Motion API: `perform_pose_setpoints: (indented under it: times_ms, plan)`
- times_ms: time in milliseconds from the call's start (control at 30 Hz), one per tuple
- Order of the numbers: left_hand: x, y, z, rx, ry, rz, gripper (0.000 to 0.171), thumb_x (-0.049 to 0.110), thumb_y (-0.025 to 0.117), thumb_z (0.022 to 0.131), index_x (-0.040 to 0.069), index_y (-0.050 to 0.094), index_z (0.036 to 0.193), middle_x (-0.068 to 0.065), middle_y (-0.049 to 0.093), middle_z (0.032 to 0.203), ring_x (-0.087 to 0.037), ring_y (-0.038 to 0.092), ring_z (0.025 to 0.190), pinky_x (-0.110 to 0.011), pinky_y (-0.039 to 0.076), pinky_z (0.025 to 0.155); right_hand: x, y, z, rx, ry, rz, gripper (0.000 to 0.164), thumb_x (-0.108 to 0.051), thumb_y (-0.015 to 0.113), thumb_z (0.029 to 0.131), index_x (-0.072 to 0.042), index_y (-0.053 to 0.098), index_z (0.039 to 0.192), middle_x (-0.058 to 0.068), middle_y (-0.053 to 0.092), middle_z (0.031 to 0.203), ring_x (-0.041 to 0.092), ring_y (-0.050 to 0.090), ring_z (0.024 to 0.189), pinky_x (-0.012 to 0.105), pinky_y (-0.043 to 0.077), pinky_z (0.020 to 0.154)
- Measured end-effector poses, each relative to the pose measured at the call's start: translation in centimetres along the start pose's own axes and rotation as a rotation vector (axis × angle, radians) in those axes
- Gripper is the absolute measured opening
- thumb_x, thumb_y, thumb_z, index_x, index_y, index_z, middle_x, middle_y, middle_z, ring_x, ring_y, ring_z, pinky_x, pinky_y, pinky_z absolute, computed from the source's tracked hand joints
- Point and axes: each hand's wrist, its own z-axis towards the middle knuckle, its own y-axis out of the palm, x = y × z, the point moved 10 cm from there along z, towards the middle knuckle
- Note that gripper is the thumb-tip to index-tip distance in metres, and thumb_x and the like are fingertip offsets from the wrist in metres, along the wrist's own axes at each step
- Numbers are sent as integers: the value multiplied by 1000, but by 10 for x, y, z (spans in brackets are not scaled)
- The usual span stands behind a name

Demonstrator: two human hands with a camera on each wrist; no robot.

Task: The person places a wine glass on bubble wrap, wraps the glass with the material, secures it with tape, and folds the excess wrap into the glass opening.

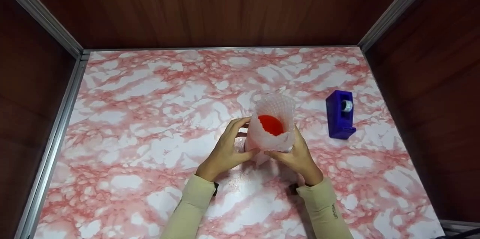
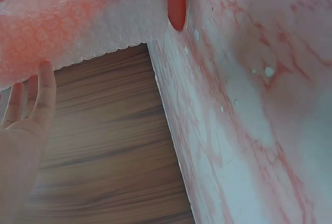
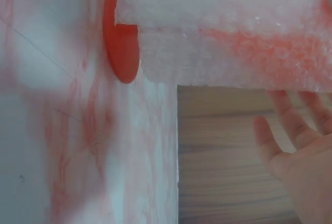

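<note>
A sheet of bubble wrap [image 1: 268,141] stands rolled into a tube around a red goblet [image 1: 271,125], whose red top shows inside the tube's open upper end. In both wrist views the goblet's foot [image 2: 177,3] sticks out below the wrap at the table, and a tapering red shape shows through the bubbles. My left hand [image 1: 225,152] holds the wrap from the left, thumb on the near side. From the right, my right hand [image 1: 301,154] holds it the same way. Both thumb tips nearly meet at the front. Some fingers are hidden behind the wrap.
A purple tape dispenser [image 1: 335,119] with a roll of clear tape [image 1: 347,106] stands on the right of the red-and-white marbled table [image 1: 157,92]. Brown wood-grain panels [image 1: 225,6] with metal edge rails enclose the table at the back and sides.
</note>
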Motion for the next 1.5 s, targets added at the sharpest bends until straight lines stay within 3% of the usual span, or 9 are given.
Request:
perform_pose_setpoints:
  times_ms: [100, 300, 567, 767, 867, 1000, 1400, 1500]
  plan:
    - [-1, 0, -1, 2, 1, 6, 81, 21, 82, 84, 12, 37, 150, -4, 43, 142, -19, 50, 124, -36, 50, 96, 1, 0, -1, -2, 0, 0, 90, 8, 86, 71, 8, 36, 146, 29, 51, 134, 49, 50, 119, 54, 38, 105]
    - [0, -2, -1, 21, 2, 22, 83, 21, 86, 81, 10, 39, 149, -5, 43, 143, -19, 46, 126, -42, 48, 98, -6, -3, -3, 19, -22, -52, 94, 6, 88, 70, 8, 35, 147, 24, 52, 136, 42, 51, 120, 38, 41, 106]
    - [13, -6, 2, 66, 79, 8, 86, 4, 89, 74, -2, 40, 145, -16, 43, 141, -28, 46, 126, -52, 48, 96, -36, -13, -4, 97, -180, -106, 96, 17, 85, 62, 15, 35, 143, 26, 47, 137, 32, 50, 123, 38, 38, 107]
    - [27, -9, 3, 95, 166, 55, 67, 4, 86, 77, 1, 46, 130, -18, 42, 142, -30, 42, 132, -45, 47, 99, -52, -17, -5, 152, -297, -80, 80, 21, 85, 56, 23, 36, 120, 35, 45, 127, 39, 49, 120, 40, 39, 106]
    - [32, -9, 4, 96, 200, 100, 58, 5, 87, 77, 2, 48, 121, -19, 44, 140, -33, 45, 130, -42, 45, 102, -54, -16, -3, 144, -322, -93, 67, 19, 85, 58, 21, 44, 111, 38, 46, 123, 44, 48, 117, 41, 39, 106]
    - [33, -8, 5, 100, 228, 141, 54, 7, 86, 78, 3, 51, 119, -20, 46, 137, -34, 47, 128, -41, 43, 104, -56, -14, -2, 136, -328, -150, 56, 16, 85, 59, 18, 53, 106, 37, 50, 121, 40, 50, 117, 41, 40, 106]
    - [35, -6, 6, 96, 253, 178, 45, 12, 81, 84, 7, 61, 124, -16, 47, 139, -32, 48, 128, -44, 46, 100, -59, -11, -3, 127, -359, -232, 42, 9, 83, 68, 10, 63, 105, 33, 52, 119, 38, 50, 115, 38, 39, 103]
    - [35, -5, 6, 96, 255, 186, 45, 13, 82, 84, 7, 62, 125, -16, 48, 139, -31, 48, 128, -43, 47, 100, -60, -10, -4, 120, -369, -246, 38, -1, 84, 77, 9, 64, 107, 38, 51, 118, 42, 50, 112, 38, 41, 101]
